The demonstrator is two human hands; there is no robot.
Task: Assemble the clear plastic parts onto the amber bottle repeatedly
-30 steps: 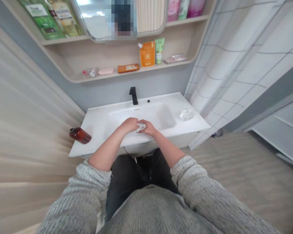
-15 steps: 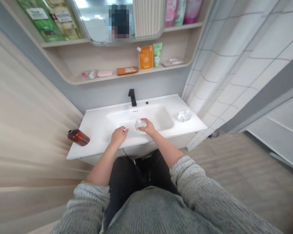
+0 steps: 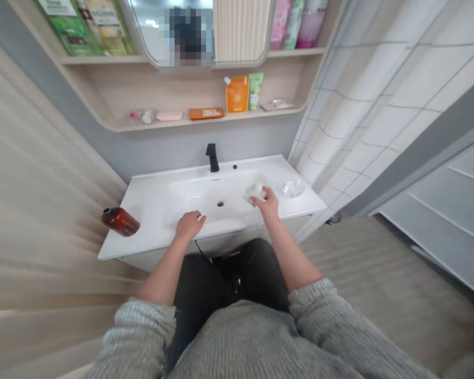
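Observation:
I stand at a white sink (image 3: 154,202). My right hand (image 3: 267,204) is closed on a small crumpled clear wad (image 3: 256,191), held over the right side of the basin. A second clear crumpled wad (image 3: 293,188) lies on the counter just right of it. My left hand (image 3: 189,225) rests on the front rim of the sink, fingers curled, nothing seen in it. The drain (image 3: 220,203) shows between my hands.
A brown bottle (image 3: 119,221) lies on its side at the counter's left end. A black tap (image 3: 211,157) stands at the back. The shelf (image 3: 205,120) above carries tubes, an orange pouch and small items. Tiled wall on the right, ribbed panel on the left.
My hands were together on the wad over the basin. They have parted: the right carried the wad to the right, the left dropped to the front rim.

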